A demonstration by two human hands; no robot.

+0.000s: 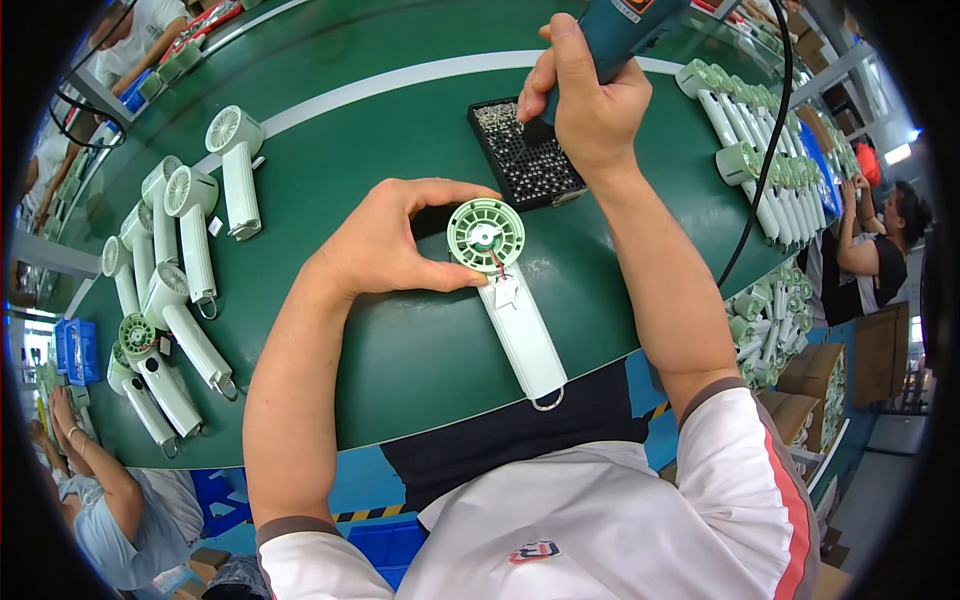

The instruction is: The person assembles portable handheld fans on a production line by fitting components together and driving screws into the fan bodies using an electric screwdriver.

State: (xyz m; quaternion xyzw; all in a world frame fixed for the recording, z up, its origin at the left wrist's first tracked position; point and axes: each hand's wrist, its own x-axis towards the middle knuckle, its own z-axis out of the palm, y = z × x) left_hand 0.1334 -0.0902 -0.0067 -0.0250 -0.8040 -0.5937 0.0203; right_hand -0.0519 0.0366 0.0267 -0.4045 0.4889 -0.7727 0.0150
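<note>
A pale-green handheld fan (522,325) is pinched at its round head between the thumb and fingers of the left hand (385,240), its handle slanting across the green worktable (420,385) to the near edge. A teal power screwdriver (622,35) is gripped in the curled right hand (603,120), its tip pointed down at a black screw tray (545,201); whether they touch cannot be told.

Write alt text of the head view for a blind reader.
A person's left hand grips a pale-green handheld fan by its round head at a green table, while the right hand holds a power tool over a black tray. More fans lie to both sides.
</note>
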